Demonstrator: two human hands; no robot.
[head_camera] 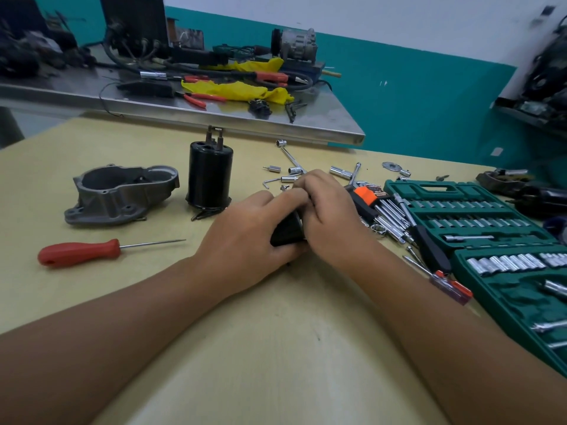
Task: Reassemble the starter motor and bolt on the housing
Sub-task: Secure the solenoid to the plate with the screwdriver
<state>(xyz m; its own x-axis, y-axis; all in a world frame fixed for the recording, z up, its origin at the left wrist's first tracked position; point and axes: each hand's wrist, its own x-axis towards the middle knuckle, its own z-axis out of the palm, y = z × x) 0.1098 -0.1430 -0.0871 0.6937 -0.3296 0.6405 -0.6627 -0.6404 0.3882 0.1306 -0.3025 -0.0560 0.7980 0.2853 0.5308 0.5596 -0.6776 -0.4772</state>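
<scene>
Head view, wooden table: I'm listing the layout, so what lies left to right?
Red-handled pick → grey housing → black motor cylinder → left hand → right hand → green socket set case.

A red-handled awl (pixel 79 252) lies on my wooden desk (pixel 276 348), off to my left, its thin point aimed right. On my right sits an open green socket case (pixel 491 228) with rows of chrome sockets in its slots. Beside the case a bundle of hex keys in an orange holder (pixel 366 194) fans out, and a small screwdriver with a clear red handle (pixel 449 288) rests against the case's near edge. Loose sockets (pixel 340 172) and a washer (pixel 390 165) are scattered farther back. Beyond, a steel desk (pixel 306 124) carries yellow rags (pixel 236 90), red-handled pliers (pixel 196 98) and cables.
</scene>
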